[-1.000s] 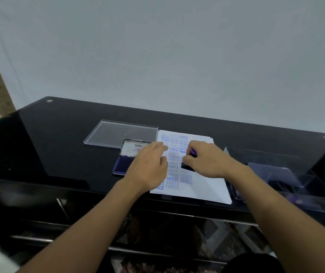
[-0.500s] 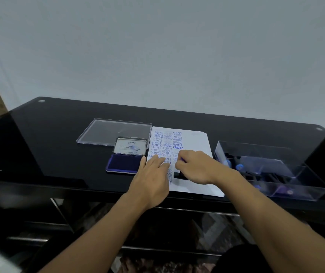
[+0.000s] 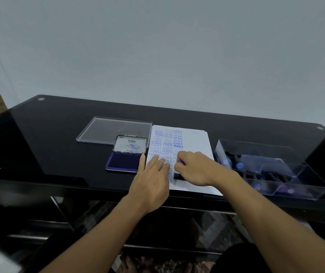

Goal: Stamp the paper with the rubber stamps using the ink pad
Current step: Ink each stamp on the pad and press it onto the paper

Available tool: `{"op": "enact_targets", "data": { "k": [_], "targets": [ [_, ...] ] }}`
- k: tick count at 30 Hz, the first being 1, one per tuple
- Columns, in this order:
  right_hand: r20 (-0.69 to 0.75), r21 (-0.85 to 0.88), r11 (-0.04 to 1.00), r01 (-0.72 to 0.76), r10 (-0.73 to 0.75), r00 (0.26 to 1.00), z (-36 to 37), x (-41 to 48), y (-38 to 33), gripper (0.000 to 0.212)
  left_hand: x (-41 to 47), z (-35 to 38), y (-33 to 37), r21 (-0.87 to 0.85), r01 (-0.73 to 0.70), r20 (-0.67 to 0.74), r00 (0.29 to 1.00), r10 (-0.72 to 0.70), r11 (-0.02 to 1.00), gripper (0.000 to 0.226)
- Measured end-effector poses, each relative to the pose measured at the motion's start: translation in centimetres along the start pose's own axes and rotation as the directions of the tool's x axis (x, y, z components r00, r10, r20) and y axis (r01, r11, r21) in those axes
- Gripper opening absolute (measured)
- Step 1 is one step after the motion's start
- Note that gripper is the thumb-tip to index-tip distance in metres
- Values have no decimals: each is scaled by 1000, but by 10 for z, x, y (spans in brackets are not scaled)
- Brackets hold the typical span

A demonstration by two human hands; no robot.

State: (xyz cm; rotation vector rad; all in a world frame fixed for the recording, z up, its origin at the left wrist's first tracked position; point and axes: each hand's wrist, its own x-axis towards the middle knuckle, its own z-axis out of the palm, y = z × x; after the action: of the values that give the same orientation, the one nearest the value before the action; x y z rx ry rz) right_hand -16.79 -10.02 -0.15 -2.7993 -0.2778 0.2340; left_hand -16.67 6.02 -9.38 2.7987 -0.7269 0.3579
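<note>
Right hand is pinching the rubber stamp, best pressing squarely, while spread left hand is pinning the paper.

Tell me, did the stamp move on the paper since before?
Yes. The stamp in the right hand moved down the paper, toward its near edge.

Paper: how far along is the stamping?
Done: the paper carries columns of blue prints on its left half. In hand: the right hand presses a stamp onto it while the left hand holds it flat. Left: the right half is blank, and more stamps wait in the tray.
</note>
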Motion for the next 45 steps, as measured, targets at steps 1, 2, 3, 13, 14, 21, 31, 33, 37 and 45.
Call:
{"op": "enact_targets", "data": {
  "k": [1,2,3,13,14,21,31,33,37,45],
  "targets": [
    [1,-3,1000,2,-2,1000,1,0,0,25,0,2,-1,-1,-5,-11,1000,5,1000,72],
    [2,-8,1000,3,-3,1000,2,0,0,25,0,3,-1,1,-10,-19,1000,10,1000,72],
    [3,-15,1000,3,-3,1000,3,1,0,24,0,4,-2,4,-14,-25,1000,14,1000,70],
    [-57,9,1000,14,-14,998,15,-4,2,20,-1,12,-4,42,-25,-92,995,29,999,52],
    [-64,14,1000,15,-14,998,16,-4,2,21,-1,13,-4,45,-23,-95,995,27,999,52],
    [-105,34,999,30,-27,994,20,-7,1,22,0,16,-5,71,-16,-112,993,24,997,52],
    [-100,25,999,33,-30,995,19,-3,3,20,-1,17,-5,72,-21,-146,989,31,997,49],
    [-102,23,999,28,-26,994,19,-1,4,21,-1,17,-5,68,-23,-151,988,33,997,49],
    [-104,20,999,29,-27,994,20,1,4,21,-1,17,-5,77,-31,-163,986,43,997,50],
    [-129,-4,999,54,-54,990,25,-7,4,19,-1,17,-5,70,-24,-160,986,36,997,50]
  ]
}}
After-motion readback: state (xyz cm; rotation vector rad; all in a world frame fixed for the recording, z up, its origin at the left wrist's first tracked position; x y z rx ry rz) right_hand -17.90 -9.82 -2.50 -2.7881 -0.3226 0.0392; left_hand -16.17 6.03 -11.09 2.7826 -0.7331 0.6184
